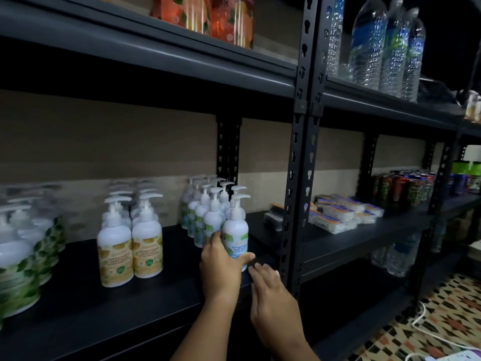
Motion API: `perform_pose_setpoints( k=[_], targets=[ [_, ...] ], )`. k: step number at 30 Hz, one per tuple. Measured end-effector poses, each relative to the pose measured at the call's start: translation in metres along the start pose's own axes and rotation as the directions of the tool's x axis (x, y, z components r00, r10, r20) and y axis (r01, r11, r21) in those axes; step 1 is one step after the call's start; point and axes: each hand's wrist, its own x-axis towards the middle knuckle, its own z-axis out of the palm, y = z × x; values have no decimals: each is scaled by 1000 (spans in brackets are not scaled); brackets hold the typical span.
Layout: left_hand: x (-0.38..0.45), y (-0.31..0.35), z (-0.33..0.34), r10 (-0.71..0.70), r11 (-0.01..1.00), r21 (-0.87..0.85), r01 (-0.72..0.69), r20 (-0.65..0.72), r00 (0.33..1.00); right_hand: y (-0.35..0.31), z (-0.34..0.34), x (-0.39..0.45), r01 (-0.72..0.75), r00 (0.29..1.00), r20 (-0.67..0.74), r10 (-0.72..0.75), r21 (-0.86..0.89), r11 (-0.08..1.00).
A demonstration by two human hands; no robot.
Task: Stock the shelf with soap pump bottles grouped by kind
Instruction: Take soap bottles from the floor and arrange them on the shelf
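Note:
On the black shelf board (166,295) stand three groups of white pump bottles. Green-leaf bottles (18,267) are at the far left. Yellow-label bottles (130,254) stand in the middle in two rows. Blue-green "cool mint" bottles (208,217) form rows on the right. My left hand (221,272) wraps around the front mint bottle (235,230), which stands upright on the board. My right hand (270,298) hovers just right of it, fingers apart, near the shelf's front edge.
A black upright post (299,178) stands just right of the mint bottles. Beyond it lie flat packs (338,214) and cans (403,186). Water bottles (385,45) and orange-printed packs (205,16) sit on the shelf above. Patterned floor (442,321) is at lower right.

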Motion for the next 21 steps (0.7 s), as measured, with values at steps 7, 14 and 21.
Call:
perform_pose_setpoints(
  k=[7,14,21],
  targets=[
    [-5,0,4,28,996,85,-25,-30,999,4,13,-1,-8,998,-64,11,50,999],
    [-13,-1,2,86,995,59,-84,-27,996,3,15,-5,20,991,-137,-7,100,995],
    [-10,-4,1,99,995,11,-99,-11,995,3,18,-5,2,987,-157,20,140,990]
  ],
)
